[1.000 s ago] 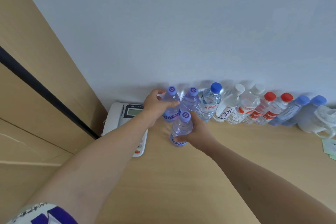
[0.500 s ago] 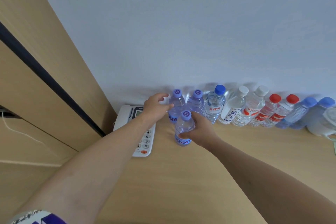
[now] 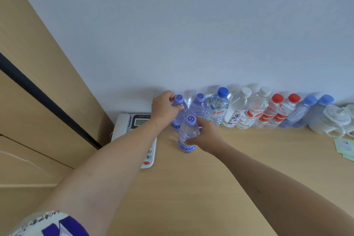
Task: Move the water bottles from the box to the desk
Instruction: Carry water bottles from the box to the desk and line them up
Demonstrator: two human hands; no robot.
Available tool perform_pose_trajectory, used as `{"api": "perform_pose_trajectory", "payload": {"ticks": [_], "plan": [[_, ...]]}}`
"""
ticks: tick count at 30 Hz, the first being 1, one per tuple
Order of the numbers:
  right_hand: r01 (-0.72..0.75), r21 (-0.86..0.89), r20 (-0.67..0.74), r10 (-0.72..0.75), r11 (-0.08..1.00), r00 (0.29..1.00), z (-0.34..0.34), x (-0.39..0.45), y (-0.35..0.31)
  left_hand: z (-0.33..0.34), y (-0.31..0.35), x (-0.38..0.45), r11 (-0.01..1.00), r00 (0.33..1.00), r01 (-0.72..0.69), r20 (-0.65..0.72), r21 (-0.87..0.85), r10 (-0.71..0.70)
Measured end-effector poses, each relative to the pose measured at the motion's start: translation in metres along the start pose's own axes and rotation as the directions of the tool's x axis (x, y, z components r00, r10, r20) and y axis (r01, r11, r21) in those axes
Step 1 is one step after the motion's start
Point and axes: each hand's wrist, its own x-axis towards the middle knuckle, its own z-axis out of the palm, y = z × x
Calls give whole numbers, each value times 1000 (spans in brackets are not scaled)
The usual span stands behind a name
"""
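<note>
A row of water bottles stands along the wall on the wooden desk point(image 3: 191, 188). My left hand point(image 3: 164, 107) grips the leftmost purple-capped bottle point(image 3: 179, 113) near its neck. Beside it stands a second purple-capped bottle point(image 3: 199, 105). In front of the row, my right hand point(image 3: 206, 136) holds a third purple-capped bottle point(image 3: 187, 134) upright on the desk, fingers wrapped round its body. Further right stand a blue-capped bottle point(image 3: 218, 107), two white-capped bottles point(image 3: 237, 111), two red-capped bottles point(image 3: 272, 113) and two light-blue-capped bottles point(image 3: 306, 113). The box is out of view.
A white desk telephone point(image 3: 130, 126) lies left of the bottles, partly under my left forearm. A white jug-like object point(image 3: 333, 120) sits at the row's right end, with green paper slips point(image 3: 344, 145) near it. A wooden panel point(image 3: 38, 82) rises at left.
The view has shifted slightly. My left hand has closed again round the leftmost bottle's neck. My right hand still holds the front bottle in about the same spot.
</note>
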Motion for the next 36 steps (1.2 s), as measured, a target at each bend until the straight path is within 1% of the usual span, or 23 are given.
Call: {"api": "perform_pose_trajectory", "payload": {"ticks": [5, 7, 12, 17, 20, 26, 33, 36], "plan": [[0, 21, 6, 0, 1000, 1000, 1, 3, 0, 5, 3, 0, 998, 997, 53, -52, -42, -55], [-2, 23, 3, 2, 1000, 1000, 3, 5, 0, 6, 5, 1, 996, 996, 64, -52, -58, -67], [-15, 29, -9, 15, 999, 1000, 6, 9, -5, -1, 3, 2, 992, 996, 84, 5, -90, -84], [-15, 4, 15, 15, 1000, 1000, 7, 17, -13, -10, -2, -1, 975, 992, 118, 59, -190, -109], [-17, -1, 26, 17, 1000, 1000, 5, 18, -14, -12, -3, -1, 978, 994, 105, 58, -178, -96], [-18, 13, 3, 18, 1000, 1000, 12, 16, -15, -12, 0, 1, 981, 994, 100, 54, -167, -92], [-24, -1, -20, 24, 1000, 1000, 20, 19, -17, -12, -3, 1, 968, 991, 125, 72, -220, -111], [-23, -1, -36, 23, 1000, 999, 23, 19, -17, -12, -3, 2, 969, 991, 123, 75, -216, -109]]}}
